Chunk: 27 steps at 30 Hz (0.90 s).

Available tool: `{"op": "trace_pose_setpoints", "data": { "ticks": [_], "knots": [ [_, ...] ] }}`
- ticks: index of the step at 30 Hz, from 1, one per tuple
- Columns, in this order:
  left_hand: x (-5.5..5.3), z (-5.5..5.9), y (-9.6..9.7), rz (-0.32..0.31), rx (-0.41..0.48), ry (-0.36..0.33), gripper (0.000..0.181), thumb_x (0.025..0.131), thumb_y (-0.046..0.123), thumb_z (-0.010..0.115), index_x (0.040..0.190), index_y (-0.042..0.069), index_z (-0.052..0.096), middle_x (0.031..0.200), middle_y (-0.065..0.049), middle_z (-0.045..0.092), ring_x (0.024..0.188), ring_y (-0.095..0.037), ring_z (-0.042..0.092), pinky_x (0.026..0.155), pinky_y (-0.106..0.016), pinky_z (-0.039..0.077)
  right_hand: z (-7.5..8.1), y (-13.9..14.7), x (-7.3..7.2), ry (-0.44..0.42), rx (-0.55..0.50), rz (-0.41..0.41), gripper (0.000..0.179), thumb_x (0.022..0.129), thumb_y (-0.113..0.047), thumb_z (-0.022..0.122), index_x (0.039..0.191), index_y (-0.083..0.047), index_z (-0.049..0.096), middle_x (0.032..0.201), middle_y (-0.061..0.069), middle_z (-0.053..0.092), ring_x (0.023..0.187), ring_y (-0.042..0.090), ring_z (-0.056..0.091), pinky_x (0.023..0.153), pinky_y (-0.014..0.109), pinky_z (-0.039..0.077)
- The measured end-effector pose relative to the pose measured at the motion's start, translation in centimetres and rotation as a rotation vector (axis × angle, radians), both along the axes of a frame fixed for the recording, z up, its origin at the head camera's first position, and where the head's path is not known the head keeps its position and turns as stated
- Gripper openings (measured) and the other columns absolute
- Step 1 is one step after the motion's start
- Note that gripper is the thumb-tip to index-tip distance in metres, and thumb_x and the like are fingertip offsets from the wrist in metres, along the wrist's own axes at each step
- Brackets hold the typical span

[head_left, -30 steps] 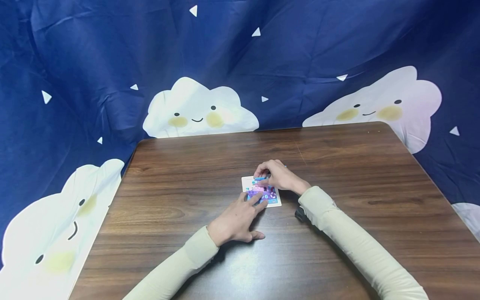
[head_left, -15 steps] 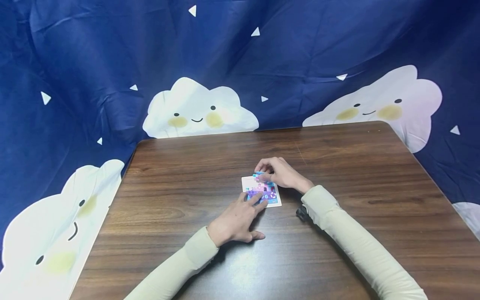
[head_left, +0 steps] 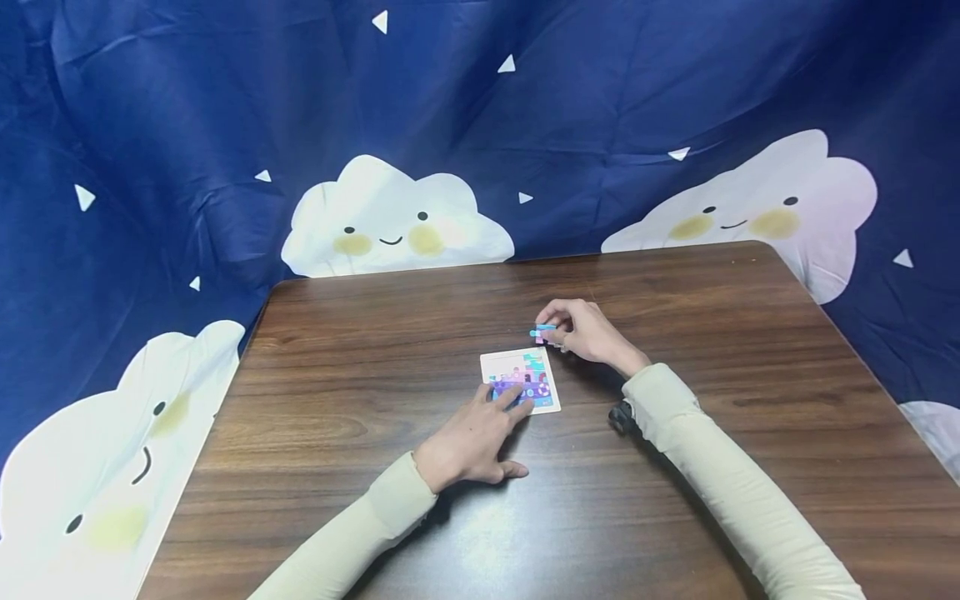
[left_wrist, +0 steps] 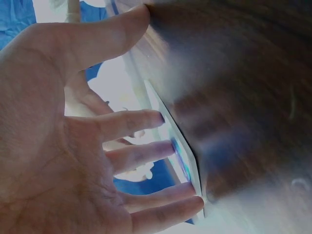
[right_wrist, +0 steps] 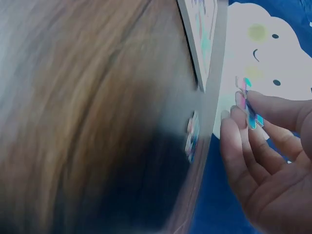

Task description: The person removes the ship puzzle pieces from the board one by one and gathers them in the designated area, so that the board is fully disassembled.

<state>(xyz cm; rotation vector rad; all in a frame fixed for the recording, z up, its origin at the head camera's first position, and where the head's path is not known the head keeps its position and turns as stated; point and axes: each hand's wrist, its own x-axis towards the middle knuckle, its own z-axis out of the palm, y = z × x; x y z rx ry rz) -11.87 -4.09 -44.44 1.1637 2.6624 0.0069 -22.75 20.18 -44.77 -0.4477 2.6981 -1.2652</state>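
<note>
A small square jigsaw puzzle (head_left: 498, 364) with a white border lies on the table, its lower part filled with purple, pink and blue pieces and a pale area at its upper left. My left hand (head_left: 468, 442) rests its spread fingertips on the near left edge and pieces; the left wrist view shows the fingers (left_wrist: 141, 151) straight. Beyond the board's upper right corner, my right hand (head_left: 592, 333) pinches a pink and blue puzzle piece (right_wrist: 242, 101) between thumb and fingers, above the table. Below it, more puzzle piece material (right_wrist: 193, 136) lies on the wood, its count unclear.
The brown wooden table (head_left: 360, 350) extends around the board on all sides. A blue cloth (head_left: 570, 108) with smiling white clouds hangs behind its far edge. A small black device (head_left: 621, 417) sits under the right cuff.
My right hand has lifted the puzzle piece from the board's top and carried it right and away, past the corner. The left hand has stayed in place.
</note>
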Motion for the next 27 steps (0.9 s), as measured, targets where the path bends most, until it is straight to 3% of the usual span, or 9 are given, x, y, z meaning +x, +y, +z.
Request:
{"op": "trace_pose_setpoints", "data": {
  "ticks": [17,27],
  "knots": [
    [-0.1,0.0,-0.2,-0.007,-0.004,-0.015,0.099,0.086,0.064,0.075,0.162,0.012,0.038,0.170,-0.015,0.034,0.156,-0.036,0.037,0.130,-0.052,0.029,-0.1,2.9,-0.2,-0.037,0.029,-0.129,0.011,0.097,-0.003,0.070,0.107,-0.002,0.072,0.098,0.019,0.073,0.078,0.030,0.070,0.060,0.028,0.059],
    [0.0,0.0,-0.4,-0.005,0.011,-0.009,0.099,0.086,0.064,0.075,0.162,0.013,0.039,0.170,-0.015,0.035,0.155,-0.039,0.038,0.130,-0.052,0.030,-0.3,4.5,-0.1,-0.066,0.065,-0.151,0.013,0.098,-0.004,0.069,0.109,0.000,0.072,0.099,0.018,0.070,0.076,0.024,0.067,0.060,0.025,0.058]
  ]
}}
